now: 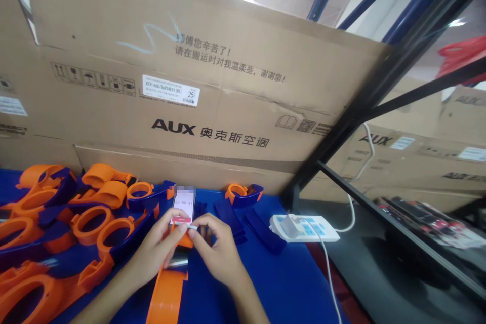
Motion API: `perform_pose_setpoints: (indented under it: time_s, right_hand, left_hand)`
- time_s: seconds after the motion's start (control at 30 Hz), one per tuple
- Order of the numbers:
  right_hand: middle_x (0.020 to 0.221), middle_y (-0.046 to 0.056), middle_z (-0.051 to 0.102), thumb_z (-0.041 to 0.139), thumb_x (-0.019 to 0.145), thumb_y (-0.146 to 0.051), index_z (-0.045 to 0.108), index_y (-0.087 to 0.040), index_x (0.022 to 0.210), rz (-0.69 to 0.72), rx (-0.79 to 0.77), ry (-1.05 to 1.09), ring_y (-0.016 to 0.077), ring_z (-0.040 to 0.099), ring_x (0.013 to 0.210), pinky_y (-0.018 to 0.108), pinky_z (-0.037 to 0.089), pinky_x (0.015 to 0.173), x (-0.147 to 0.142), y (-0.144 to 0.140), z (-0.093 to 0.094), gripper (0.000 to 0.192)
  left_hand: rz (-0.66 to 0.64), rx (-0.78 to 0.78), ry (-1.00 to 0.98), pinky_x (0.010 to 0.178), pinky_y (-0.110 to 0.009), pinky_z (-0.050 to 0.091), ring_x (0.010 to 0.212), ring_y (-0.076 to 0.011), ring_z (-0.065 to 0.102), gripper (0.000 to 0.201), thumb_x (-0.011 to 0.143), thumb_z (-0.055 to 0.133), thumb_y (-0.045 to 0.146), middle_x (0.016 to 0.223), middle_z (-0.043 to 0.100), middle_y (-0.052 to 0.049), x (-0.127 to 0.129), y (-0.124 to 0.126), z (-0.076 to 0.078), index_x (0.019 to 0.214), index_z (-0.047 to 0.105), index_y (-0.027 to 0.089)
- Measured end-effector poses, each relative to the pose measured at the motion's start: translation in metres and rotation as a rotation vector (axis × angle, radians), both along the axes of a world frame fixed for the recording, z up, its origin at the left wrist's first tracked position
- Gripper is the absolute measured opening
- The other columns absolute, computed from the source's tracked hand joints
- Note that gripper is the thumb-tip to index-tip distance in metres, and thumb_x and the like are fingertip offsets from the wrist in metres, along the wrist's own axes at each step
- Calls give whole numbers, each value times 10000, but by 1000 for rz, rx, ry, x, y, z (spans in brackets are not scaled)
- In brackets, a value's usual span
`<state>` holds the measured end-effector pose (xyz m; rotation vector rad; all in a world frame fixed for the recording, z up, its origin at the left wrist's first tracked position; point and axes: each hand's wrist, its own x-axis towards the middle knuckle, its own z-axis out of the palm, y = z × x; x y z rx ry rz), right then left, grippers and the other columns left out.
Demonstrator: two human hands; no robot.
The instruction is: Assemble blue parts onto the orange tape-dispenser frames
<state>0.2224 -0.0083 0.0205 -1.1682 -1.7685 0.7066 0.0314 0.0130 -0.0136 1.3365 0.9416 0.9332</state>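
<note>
Orange plastic tape-dispenser part (167, 291) pinched by left hand (157, 248) and right hand (218, 253), fingers curled closed. Brown cardboard carton (212, 86) read "AUX".

Stacked cardboard boxes (197, 86) behind blue table (288, 283); dark, perhaps metal, shelving frame (379, 91) right.

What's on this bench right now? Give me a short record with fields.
surface: blue table top
left hand: fingers on an orange plastic part
right hand: fingers pinching the same part's upper end
between the hands: phone showing a timer
left of the hands: pile of orange-and-blue tape dispensers
right of the hands: white power strip, one plug in it
behind: large AUX cardboard box
</note>
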Motion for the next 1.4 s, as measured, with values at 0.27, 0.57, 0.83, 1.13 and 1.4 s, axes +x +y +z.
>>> perform_pose_setpoints:
  time_s: [0.27,0.57,0.83,1.13,1.4]
  right_hand:
    - [884,37,677,640,963,-336,693,-202,898,-93,40,40,159,587,751,252,460,649,-1,0,2,158]
    - [788,24,626,649,929,-349,682,-197,848,-342,126,-16,149,511,644,257,413,577,44,7,12,176]
    - [801,-18,682,673,821,-130,685,-230,812,250,-75,-427,141,612,699,224,423,640,8,-10,12,102]
    - [781,-20,702,673,775,-109,690,-255,799,223,-8,-614,175,645,770,233,376,625,0,-9,1,149]
    - [900,15,729,578,947,-191,715,-248,958,157,-26,-410,182,671,836,262,475,748,9,-6,11,148]
  left_hand:
    - [42,92,-22,425,-214,258,403,-96,349,279,937,650,476,515,456,78,-1,-1,14,1046,689,222]
    - [173,-97,-537,394,-193,326,345,-75,367,244,984,533,423,579,658,7,-42,14,39,1085,622,220]
    - [121,-113,-589,367,-210,373,302,-111,406,242,967,546,416,439,579,39,-44,27,26,1089,591,212]
    - [131,-141,-556,352,-199,314,299,-91,398,299,938,600,467,487,590,44,-41,25,26,1076,598,202]
    - [225,-99,-412,365,-192,278,307,-79,362,308,921,638,466,428,543,53,-29,21,21,1029,659,178]
